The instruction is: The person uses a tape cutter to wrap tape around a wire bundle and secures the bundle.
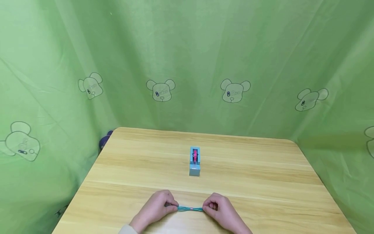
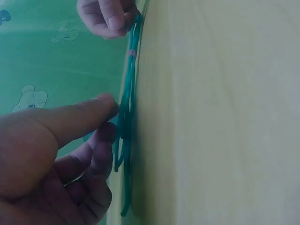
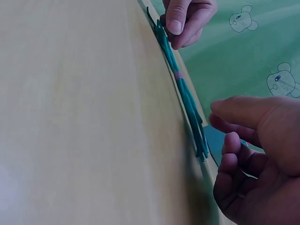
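Observation:
A teal cord, folded into a bundle of long loops, lies low over the wooden table between the two hands. A narrow pink band wraps its middle. At its left end, my left hand pinches the loops with thumb and forefinger; loose loop ends reach past the fingertips in the left wrist view. My right hand has thumb and forefinger together at the other end, right at the edge of the loops; its remaining fingers are bent. Farther back stands a light blue tape dispenser with a pink roll.
The wooden table has rounded back corners. Green curtains printed with bear heads surround it at the back and sides. A dark purple object shows partly behind the table's back left corner.

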{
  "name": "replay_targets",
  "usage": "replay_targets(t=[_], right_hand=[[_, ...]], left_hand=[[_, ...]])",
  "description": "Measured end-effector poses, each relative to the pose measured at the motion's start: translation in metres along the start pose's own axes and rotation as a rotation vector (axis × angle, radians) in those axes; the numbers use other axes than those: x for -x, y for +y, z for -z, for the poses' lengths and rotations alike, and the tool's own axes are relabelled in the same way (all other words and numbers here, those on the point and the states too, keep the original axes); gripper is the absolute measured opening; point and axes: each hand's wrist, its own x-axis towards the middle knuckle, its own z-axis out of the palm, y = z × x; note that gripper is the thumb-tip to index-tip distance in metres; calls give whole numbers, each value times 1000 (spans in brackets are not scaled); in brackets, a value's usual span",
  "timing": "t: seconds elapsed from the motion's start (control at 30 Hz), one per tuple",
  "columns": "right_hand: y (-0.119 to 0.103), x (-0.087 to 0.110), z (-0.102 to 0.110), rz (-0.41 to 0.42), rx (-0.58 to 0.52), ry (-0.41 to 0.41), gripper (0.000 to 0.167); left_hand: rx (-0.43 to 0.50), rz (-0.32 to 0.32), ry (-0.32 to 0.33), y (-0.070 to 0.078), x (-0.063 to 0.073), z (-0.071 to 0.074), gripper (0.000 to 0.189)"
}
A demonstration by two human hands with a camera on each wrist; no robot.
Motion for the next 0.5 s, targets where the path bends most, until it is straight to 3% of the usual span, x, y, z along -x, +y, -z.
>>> replay_targets(t=[0.5], right_hand=[[-15,-8,17,33,-37,69,11]], left_hand=[[24,-38,49,19,-5,16,9]])
